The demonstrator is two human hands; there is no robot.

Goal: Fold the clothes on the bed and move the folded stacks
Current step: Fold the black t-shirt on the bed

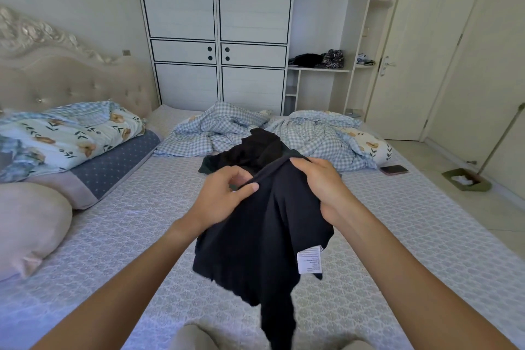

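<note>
Dark navy soft-knit garment (261, 224) hangs at the centre of the frame, lifted above the pale patterned bed sheet (119, 236). Both hands are closed on its top edge: the left hand (224, 193) pinches the hem between thumb and fingers, and the right hand (321, 187) grips a bunched corner just beside it. The held edge runs roughly left to right between them, rising toward the right hand. From there the cloth drops toward the lower centre, so its long axis runs top to bottom, ending in a narrow trailing strip; a white care label (309, 258) shows on its lower right. Neither hand is clearly nearer; I judge the next move to be spreading it flat. Just behind the hands, a crumpled black clothes pile (255, 150) lies on the bed, before the blue checked quilt (227, 131).
</note>
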